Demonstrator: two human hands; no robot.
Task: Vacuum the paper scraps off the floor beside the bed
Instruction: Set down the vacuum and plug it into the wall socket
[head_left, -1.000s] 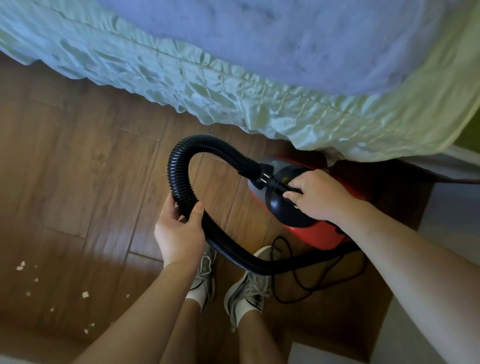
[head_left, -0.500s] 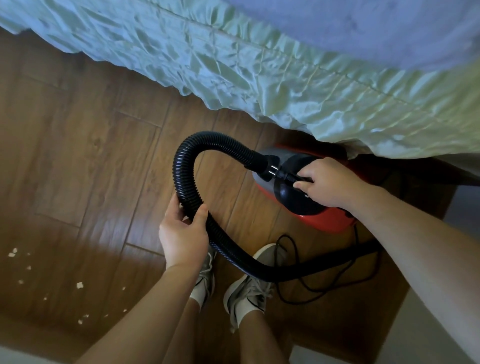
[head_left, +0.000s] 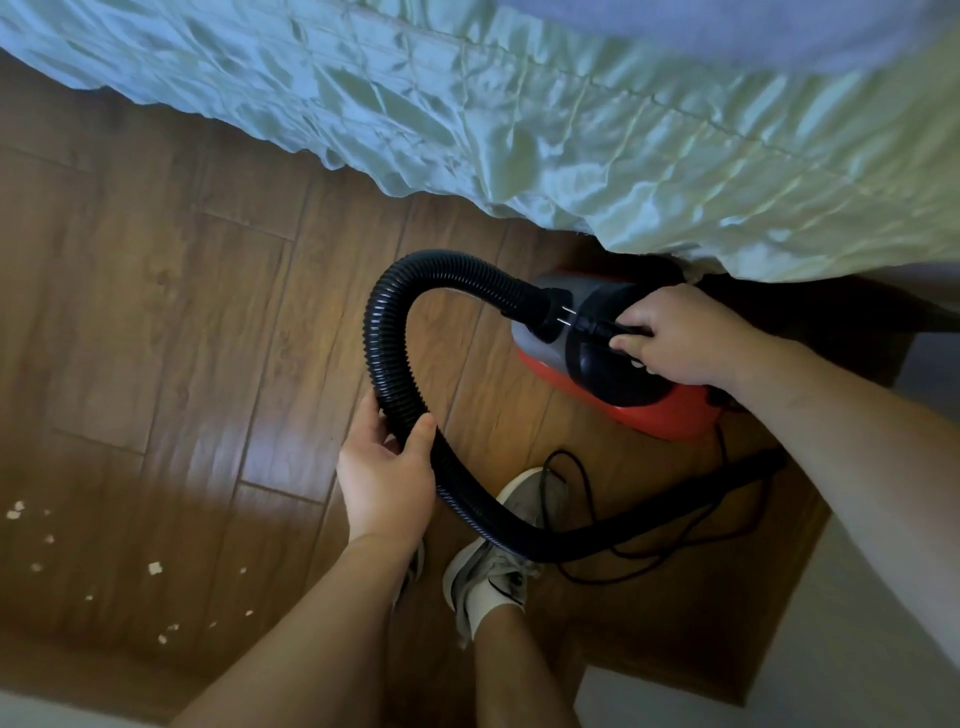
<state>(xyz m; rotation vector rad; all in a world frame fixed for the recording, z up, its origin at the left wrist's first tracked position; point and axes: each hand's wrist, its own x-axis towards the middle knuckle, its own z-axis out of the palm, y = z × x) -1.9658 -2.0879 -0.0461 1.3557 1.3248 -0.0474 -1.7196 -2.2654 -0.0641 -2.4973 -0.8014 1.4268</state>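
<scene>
The small white paper scraps (head_left: 155, 568) lie on the brown wooden floor (head_left: 182, 312), down on your left, well apart from the vacuum. The little red and black vacuum cleaner (head_left: 649, 410) is at the edge of the bed, partly under the shiny pale green bed cover (head_left: 519, 130). Its bumpy black hose (head_left: 387, 338) bends in a big loop and runs back past your feet. Your left hand (head_left: 387, 483) wraps fingers and thumb round the hose. Your right hand (head_left: 675, 335) is on top of the vacuum, fingers curled round a black plug (head_left: 587, 325) with two metal pins. A thin black cord (head_left: 675, 540) lies in loops beside your grey and white shoes (head_left: 498, 571).
</scene>
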